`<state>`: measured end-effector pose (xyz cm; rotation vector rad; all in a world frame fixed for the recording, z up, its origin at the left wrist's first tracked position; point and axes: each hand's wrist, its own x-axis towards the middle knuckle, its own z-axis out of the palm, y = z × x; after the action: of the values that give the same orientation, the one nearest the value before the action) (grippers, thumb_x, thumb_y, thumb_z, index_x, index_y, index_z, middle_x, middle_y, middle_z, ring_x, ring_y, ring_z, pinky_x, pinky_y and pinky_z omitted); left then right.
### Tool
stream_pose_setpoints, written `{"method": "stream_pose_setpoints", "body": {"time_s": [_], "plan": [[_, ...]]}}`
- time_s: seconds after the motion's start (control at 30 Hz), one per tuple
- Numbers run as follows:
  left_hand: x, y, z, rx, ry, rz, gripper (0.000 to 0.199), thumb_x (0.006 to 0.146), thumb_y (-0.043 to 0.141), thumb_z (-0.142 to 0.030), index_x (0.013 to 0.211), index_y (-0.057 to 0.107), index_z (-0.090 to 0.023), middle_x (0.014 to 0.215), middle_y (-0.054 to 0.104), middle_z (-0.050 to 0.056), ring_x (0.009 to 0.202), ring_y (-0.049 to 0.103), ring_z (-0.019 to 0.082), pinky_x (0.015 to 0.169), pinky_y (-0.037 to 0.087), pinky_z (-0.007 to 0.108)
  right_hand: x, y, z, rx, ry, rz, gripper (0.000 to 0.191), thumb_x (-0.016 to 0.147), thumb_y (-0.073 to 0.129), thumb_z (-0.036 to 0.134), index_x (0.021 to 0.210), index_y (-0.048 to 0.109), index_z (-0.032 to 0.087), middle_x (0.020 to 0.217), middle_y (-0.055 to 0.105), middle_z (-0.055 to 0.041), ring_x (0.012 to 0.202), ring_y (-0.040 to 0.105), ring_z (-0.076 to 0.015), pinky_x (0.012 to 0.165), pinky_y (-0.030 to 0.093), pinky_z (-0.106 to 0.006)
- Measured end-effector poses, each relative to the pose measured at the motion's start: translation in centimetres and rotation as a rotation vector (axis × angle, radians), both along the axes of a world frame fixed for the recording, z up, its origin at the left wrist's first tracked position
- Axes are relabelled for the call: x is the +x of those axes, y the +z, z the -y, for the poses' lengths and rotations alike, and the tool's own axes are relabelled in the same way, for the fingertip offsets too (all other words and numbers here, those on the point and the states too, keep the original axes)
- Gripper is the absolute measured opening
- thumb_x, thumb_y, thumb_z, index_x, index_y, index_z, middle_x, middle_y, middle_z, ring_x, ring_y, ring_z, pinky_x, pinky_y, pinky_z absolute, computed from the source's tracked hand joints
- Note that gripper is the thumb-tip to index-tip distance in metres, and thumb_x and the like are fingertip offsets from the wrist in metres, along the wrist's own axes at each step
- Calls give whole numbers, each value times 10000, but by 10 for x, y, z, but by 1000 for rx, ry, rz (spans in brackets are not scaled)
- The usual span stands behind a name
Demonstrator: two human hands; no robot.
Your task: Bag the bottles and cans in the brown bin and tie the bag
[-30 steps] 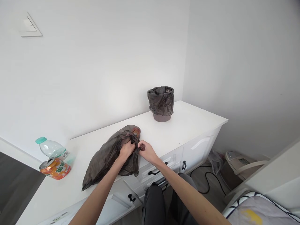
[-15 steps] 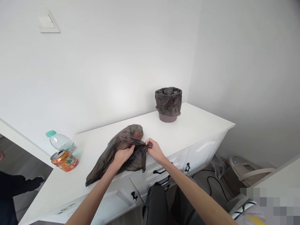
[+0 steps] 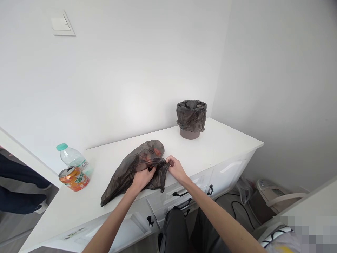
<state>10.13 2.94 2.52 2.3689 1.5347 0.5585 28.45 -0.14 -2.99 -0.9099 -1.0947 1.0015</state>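
A thin black garbage bag (image 3: 126, 172) lies on the white countertop (image 3: 223, 144), with something reddish showing through it near its far end. My left hand (image 3: 143, 178) is closed on the bag's gathered plastic, its fingertips partly hidden in the folds. Just to the right, my right hand (image 3: 177, 169) pinches a twisted part of the same bag. Between the two hands the plastic is bunched up, and a loose flap hangs at the counter's front edge.
A small bin (image 3: 190, 134) lined with a black bag stands near the back wall. At the left are an orange can (image 3: 76, 179) and a clear bottle (image 3: 71, 156) with a teal cap. Below are drawers with black handles (image 3: 180, 194). Another person's legs (image 3: 21, 186) show at far left.
The bag between my hands is bunched more tightly, and its loose flap is narrower. The view has shifted slightly. At the left, the other person has moved, and their legs now show.
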Motion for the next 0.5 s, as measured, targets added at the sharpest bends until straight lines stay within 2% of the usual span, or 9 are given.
{"method": "stream_pose_setpoints", "body": {"time_s": [0.13, 0.23, 0.37, 0.43, 0.5], "plan": [[3, -1, -12, 31, -9, 5, 396, 996, 474, -464, 1205, 677, -196, 1349, 685, 171, 1300, 615, 332, 1112, 436, 419, 0, -4, -2, 2, 2, -24, 178, 661, 603, 244, 799, 490, 251, 777, 560, 45, 733, 529, -154, 658, 428, -259], [-4, 1, -3, 64, -14, 13, 422, 999, 464, -487, 1234, 676, -209, 1310, 706, 155, 1300, 620, 327, 1093, 461, 407, -1, -4, -2, 7, -9, -20, 173, 670, 594, 248, 802, 482, 254, 766, 563, 42, 731, 530, -159, 651, 429, -259], [-41, 8, 40, 83, -64, 33, 450, 954, 524, -561, 1241, 685, -254, 1162, 752, 122, 1167, 687, 352, 941, 547, 403, -3, 0, 1, 4, -28, -4, 171, 658, 574, 263, 800, 479, 253, 772, 565, 32, 759, 546, -170, 655, 437, -263], [-71, 16, 68, 35, -69, 32, 530, 917, 561, -618, 1283, 663, -248, 1104, 758, 113, 1025, 725, 341, 832, 571, 393, -3, 3, 3, 0, -22, -11, 178, 648, 578, 262, 795, 479, 252, 777, 571, 29, 767, 547, -173, 659, 436, -265], [-106, 27, 93, 10, -23, 41, 613, 888, 590, -651, 1371, 607, -275, 1146, 753, 84, 941, 726, 288, 786, 573, 360, -3, 4, 6, -4, -11, -14, 183, 653, 602, 264, 789, 482, 251, 779, 583, 27, 761, 544, -175, 665, 436, -271]]}}
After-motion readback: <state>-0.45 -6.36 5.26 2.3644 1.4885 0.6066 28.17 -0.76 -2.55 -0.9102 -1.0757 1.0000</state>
